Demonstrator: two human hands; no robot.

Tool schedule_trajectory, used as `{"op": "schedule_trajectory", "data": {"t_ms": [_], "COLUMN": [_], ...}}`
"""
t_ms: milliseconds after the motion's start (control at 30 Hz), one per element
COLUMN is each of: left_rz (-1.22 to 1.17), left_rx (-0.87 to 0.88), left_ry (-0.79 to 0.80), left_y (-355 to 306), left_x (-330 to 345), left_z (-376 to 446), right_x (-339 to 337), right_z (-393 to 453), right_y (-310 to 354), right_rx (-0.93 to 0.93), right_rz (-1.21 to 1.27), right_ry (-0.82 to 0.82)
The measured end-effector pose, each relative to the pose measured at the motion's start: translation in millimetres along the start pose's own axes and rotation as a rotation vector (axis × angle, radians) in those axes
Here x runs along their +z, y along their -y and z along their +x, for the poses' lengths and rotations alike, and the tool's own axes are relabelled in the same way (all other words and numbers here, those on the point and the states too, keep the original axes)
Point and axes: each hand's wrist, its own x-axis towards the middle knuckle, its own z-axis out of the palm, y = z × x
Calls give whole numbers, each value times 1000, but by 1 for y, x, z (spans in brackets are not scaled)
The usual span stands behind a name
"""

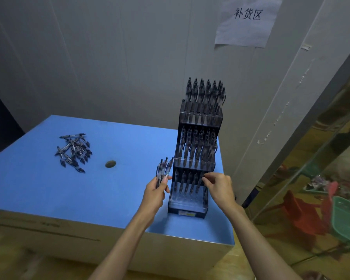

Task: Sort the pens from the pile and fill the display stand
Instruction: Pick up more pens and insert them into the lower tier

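Note:
A dark three-tier display stand (pixel 187 208) stands at the right of the blue table. Its top and middle tiers are full of upright pens; the bottom tier holds one back row of several pens. My left hand (pixel 156 191) grips a small bunch of pens (pixel 163 168) upright just left of the stand. My right hand (pixel 218 187) pinches the top of a pen (pixel 199 183) at the right end of the bottom tier's row. A loose pile of pens (pixel 74 151) lies at the table's far left.
The blue table (pixel 49 188) has a round hole (pixel 110 164) between pile and stand. A white wall with a paper sign (pixel 247 21) rises behind. A reflective panel (pixel 321 178) stands to the right of the table.

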Motion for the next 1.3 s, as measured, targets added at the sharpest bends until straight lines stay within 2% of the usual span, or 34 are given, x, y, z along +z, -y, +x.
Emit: {"op": "schedule_trajectory", "data": {"t_ms": [400,667,833,1067,1200,1300], "left_rz": [-3,42,84,109,119,185], "left_rx": [26,92,104,133,134,170], "left_ry": [-46,5,31,21,-51,-85], "left_y": [-5,-7,-7,-7,-7,-6], "left_x": [8,30,39,41,30,21], "left_z": [0,2,2,2,5,7], "right_x": [0,-24,-28,-36,-48,-53], "right_z": [0,-6,-1,6,13,17], "right_y": [-3,38,39,36,27,19], "right_rx": [91,100,148,332,261,95], "right_rz": [-10,519,614,835,756,429], "right_ry": [25,105,105,68,-23,-117]}}
